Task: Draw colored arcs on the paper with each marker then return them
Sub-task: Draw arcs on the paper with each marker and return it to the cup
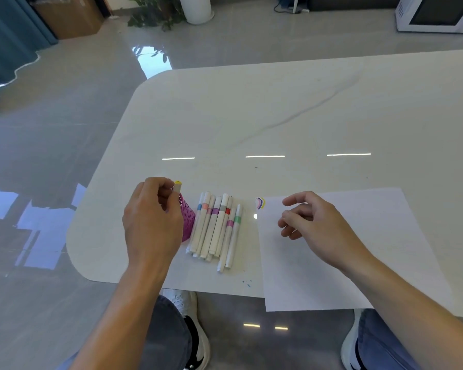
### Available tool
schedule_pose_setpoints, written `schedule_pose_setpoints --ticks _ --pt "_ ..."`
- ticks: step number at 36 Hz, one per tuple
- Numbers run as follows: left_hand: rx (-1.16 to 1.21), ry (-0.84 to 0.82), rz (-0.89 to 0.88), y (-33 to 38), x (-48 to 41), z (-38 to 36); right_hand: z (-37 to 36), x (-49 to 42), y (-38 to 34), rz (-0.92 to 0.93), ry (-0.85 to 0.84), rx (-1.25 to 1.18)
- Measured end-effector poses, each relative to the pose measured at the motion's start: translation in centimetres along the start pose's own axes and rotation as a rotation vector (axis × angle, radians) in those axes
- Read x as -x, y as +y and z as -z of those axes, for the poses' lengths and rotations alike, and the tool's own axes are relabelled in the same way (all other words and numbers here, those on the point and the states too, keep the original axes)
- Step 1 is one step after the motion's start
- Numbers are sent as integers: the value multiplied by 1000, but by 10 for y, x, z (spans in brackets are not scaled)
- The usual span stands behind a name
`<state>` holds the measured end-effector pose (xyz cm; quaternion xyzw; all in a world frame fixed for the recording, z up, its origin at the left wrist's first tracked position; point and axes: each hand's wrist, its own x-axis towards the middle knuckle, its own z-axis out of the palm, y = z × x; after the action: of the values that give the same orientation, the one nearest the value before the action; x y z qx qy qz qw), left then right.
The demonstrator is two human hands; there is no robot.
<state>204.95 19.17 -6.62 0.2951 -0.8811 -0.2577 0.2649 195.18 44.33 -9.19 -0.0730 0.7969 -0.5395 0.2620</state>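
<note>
Head view: left hand (153,220) pinches a yellow-capped marker (177,186) just above the pink holder (188,222) on the white surface (278,116). Right hand (313,225) hovers over the paper (358,263), fingers loosely curled w/ nothing in them — colored arcs (261,203) mark its far-left corner. Other markers (217,228) lie bunched btw holder & paper.

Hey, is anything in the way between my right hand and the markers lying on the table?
Nothing visible. The right hand is over the paper, and only the paper's flat left edge and bare table separate it from the row of markers.
</note>
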Motion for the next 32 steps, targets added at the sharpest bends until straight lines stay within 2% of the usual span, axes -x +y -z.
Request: schedule_pose_setpoints --ticks 10,16,20,27,32 --pt "-23 7 23 2 2 -2 -1 0 0 21 -1 34" --pt "0 28 -110 14 8 -3 -1 0 1 22 -1 32" --pt "-2 -82 -223 23 17 -10 0 -1 2 22 -2 39" --pt "-34 -435 -148 28 37 -35 0 -3 3 32 -1 48" --pt "-174 -547 -146 29 48 -51 1 -2 3 34 4 69"
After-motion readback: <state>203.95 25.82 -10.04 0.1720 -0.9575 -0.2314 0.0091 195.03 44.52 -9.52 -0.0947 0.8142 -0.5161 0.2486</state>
